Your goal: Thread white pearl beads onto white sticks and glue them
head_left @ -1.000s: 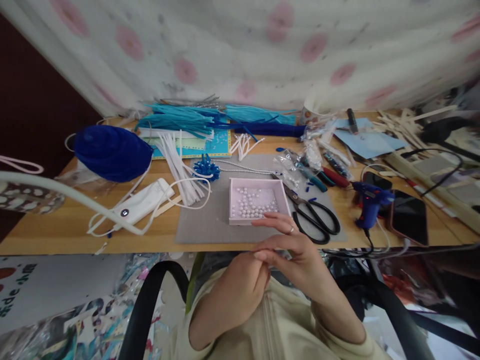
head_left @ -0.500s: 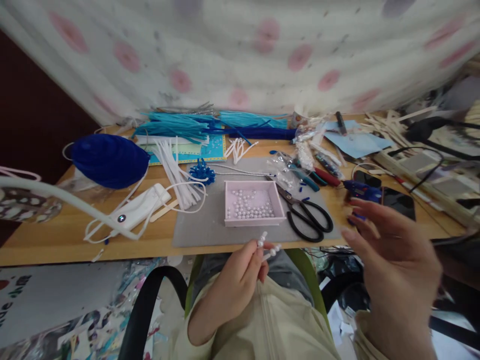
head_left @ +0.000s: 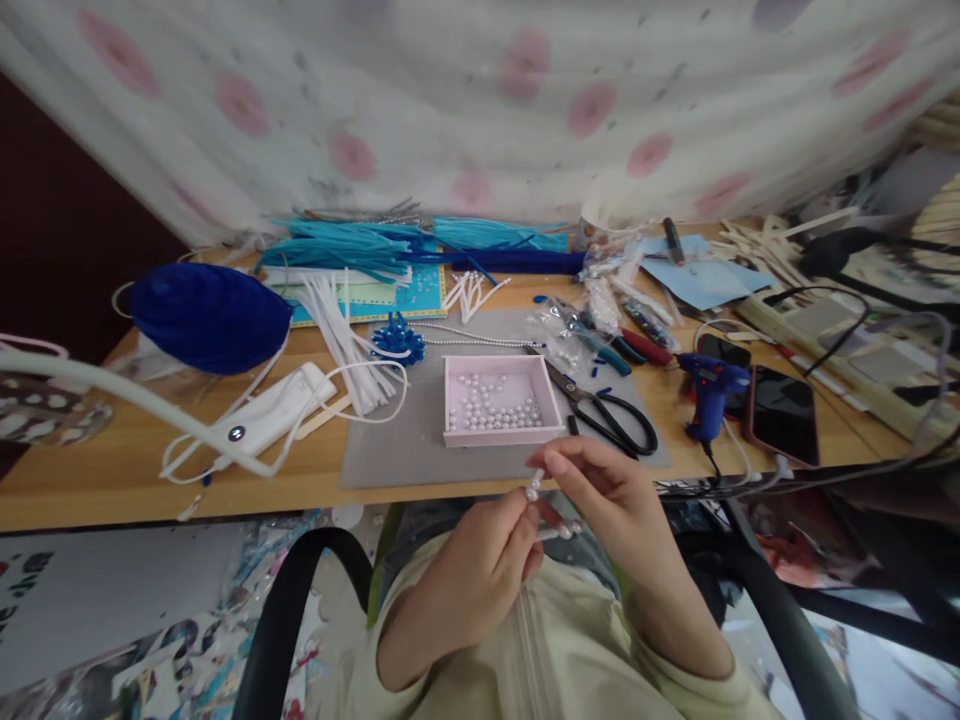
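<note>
My left hand [head_left: 480, 570] is closed on white stems, which look like pieces of pipe cleaner, with pearl beads on their ends. One beaded stem [head_left: 532, 488] points up from its fingers; another beaded stem [head_left: 562, 530] sticks out to the right. My right hand [head_left: 619, 510] has come to the upper stem, thumb and forefinger pinched at its tip. Just beyond my hands, a pink box [head_left: 504, 437] holds loose pearl beads [head_left: 495, 408]. Black-handled scissors [head_left: 619, 415] lie to the right of the box.
A blue glue gun [head_left: 709, 390] stands near a phone [head_left: 784, 415] on the right. White pipe cleaners [head_left: 349, 345], a blue tinsel flower [head_left: 397, 340] and a white corded device [head_left: 274, 415] lie left. Pliers [head_left: 645, 347] and plastic bags sit behind the scissors. A grey mat [head_left: 397, 450] lies underneath.
My right hand has moved left from beside the glue gun to the beaded stem and pinched its tip. My left hand keeps its hold. The glue gun now shows fully.
</note>
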Tool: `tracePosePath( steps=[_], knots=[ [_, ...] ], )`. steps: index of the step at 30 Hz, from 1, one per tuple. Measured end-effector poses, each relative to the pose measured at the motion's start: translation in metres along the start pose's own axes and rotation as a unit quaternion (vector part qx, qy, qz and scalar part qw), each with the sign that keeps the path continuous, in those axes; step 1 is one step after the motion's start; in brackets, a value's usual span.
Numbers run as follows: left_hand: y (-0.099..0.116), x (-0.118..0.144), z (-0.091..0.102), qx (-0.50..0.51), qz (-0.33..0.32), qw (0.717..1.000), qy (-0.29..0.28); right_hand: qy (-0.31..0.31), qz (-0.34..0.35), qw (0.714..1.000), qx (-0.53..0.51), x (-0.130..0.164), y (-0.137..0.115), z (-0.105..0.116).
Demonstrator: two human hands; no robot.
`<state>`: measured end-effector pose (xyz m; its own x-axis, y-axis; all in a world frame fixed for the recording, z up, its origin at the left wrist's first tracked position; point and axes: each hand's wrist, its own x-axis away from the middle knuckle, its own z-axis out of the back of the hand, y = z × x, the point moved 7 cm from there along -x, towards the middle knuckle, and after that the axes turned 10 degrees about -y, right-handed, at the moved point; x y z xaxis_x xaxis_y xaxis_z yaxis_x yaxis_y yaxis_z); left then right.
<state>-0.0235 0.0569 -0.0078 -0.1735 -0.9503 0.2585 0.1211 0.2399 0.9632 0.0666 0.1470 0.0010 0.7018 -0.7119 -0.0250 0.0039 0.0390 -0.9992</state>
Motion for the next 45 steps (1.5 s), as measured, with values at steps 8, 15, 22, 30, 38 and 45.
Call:
tracePosePath(
  steps=[8, 15, 22, 30, 38, 45],
  knots=[
    [-0.004, 0.001, -0.001, 0.034, 0.017, 0.999, 0.0, -0.024, -0.04, 0.996, -0.073, 0.002, 0.011, -0.004],
    [0.001, 0.005, 0.005, 0.023, -0.029, 0.999, 0.032, 0.027, 0.011, 1.0, -0.005, -0.003, 0.0, 0.0],
    [0.001, 0.006, 0.009, -0.037, -0.013, 0.997, 0.069, 0.046, -0.007, 0.999, -0.023, -0.001, 0.0, 0.0],
    [-0.005, 0.005, 0.011, 0.001, -0.023, 0.997, 0.072, 0.057, -0.023, 0.998, -0.011, -0.002, 0.0, 0.002],
    [-0.007, 0.004, 0.012, 0.037, -0.029, 0.997, 0.067, 0.061, -0.034, 0.998, -0.002, 0.0, 0.006, 0.003],
    [-0.007, 0.004, 0.012, 0.046, -0.031, 0.997, 0.063, 0.046, -0.038, 0.998, -0.02, 0.0, 0.005, -0.001]
  ],
)
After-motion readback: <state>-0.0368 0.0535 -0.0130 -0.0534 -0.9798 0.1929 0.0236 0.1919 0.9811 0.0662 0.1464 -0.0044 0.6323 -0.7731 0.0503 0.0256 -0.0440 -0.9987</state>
